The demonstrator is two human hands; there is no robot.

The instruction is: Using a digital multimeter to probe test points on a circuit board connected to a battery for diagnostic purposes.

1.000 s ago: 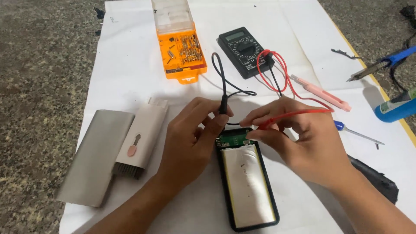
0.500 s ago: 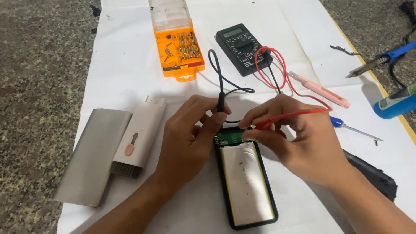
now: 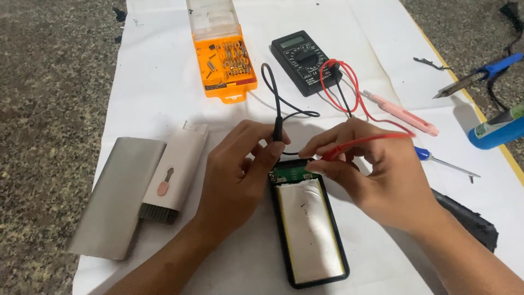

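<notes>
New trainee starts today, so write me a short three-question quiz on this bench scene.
1. True or false: the left hand holds the red probe.
2. Which thing lies nearest the opened power bank? A) the blue-handled screwdriver B) the orange bit case C) the grey metal shell
3. Fill the gap: both probe leads run back to the black ____ at the top of the white sheet.

Key
1. False: the left hand holds the black probe; the right hand holds the red one.
2. A
3. Meter
</notes>
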